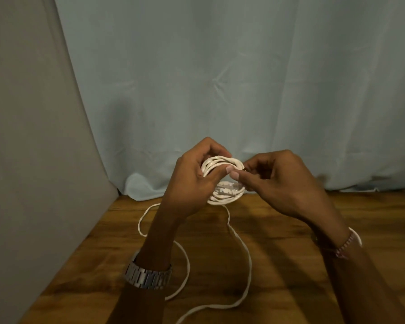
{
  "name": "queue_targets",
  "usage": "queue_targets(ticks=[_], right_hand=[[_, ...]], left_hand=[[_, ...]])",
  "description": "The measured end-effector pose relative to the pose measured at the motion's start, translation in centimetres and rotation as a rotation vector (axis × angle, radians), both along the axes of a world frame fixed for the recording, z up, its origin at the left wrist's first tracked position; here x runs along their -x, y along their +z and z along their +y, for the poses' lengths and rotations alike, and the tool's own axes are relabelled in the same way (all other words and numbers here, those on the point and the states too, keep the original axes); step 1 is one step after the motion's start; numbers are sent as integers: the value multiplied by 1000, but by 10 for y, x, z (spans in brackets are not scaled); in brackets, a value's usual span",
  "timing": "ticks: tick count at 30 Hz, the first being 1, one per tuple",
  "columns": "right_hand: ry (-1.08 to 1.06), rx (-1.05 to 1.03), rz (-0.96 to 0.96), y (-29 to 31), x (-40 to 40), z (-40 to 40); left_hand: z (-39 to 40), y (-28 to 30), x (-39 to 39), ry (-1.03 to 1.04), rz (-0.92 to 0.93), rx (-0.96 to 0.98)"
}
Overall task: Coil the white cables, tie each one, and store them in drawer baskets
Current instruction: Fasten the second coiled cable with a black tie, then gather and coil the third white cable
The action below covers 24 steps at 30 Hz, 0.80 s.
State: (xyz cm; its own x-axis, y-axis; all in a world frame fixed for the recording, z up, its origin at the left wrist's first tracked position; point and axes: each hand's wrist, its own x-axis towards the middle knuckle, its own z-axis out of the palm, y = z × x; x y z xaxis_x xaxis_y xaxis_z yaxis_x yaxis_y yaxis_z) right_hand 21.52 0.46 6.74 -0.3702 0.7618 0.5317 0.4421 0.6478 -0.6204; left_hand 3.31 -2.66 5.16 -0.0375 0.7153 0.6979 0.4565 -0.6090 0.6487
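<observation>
A loose tail of white cable (244, 272) lies in wide loops on the wooden table (290, 288), nearest the viewer. A metal watch (147, 275) sits on the left wrist, a bracelet (347, 244) on the right. Above the table, the left hand (192, 176) grips a coil (220, 163) of the cable. The right hand (276, 181) pinches the coil's right edge, fingertips touching the left thumb. Behind the coil hangs a pale blue curtain (243, 78).
</observation>
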Motion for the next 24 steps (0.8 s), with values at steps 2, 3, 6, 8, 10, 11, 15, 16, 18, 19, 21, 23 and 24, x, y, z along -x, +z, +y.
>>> queue_targets(ticks=[2,3,6,8,10,11,15,16,18,19,21,23,24], right_hand=[[21,78,12,-2,-1,4],[33,118,-2,-2,-2,7],[71,213,-20,-5,-5,12],[51,219,-8,-8,-8,16],[-9,193,18,-12,-13,21],[-34,194,39,-14,-17,24],[-94,306,185,-19,-42,29],[-93,338,221,-20,-50,28],[-103,370,252,-24,-64,27],[-119,368,237,-28,-72,28],[-160,410,214,-36,-88,33],[-174,476,210,-46,-105,39],[-180,511,219,-52,-112,42]], left_hand=[[1,-1,-1,7,-2,7],[3,-2,-2,17,6,12],[9,-8,-3,46,17,69],[14,-13,-3,43,-8,130],[20,-18,-3,4,-38,207],[22,-20,-3,-15,-54,253],[29,-27,-8,-74,-58,397],[30,-29,-14,-97,-68,404],[33,-36,-30,-158,-151,406],[35,-41,-40,-186,-209,416],[43,-53,-55,-232,-304,465],[54,-66,-69,-276,-348,540],[60,-72,-75,-297,-359,584]])
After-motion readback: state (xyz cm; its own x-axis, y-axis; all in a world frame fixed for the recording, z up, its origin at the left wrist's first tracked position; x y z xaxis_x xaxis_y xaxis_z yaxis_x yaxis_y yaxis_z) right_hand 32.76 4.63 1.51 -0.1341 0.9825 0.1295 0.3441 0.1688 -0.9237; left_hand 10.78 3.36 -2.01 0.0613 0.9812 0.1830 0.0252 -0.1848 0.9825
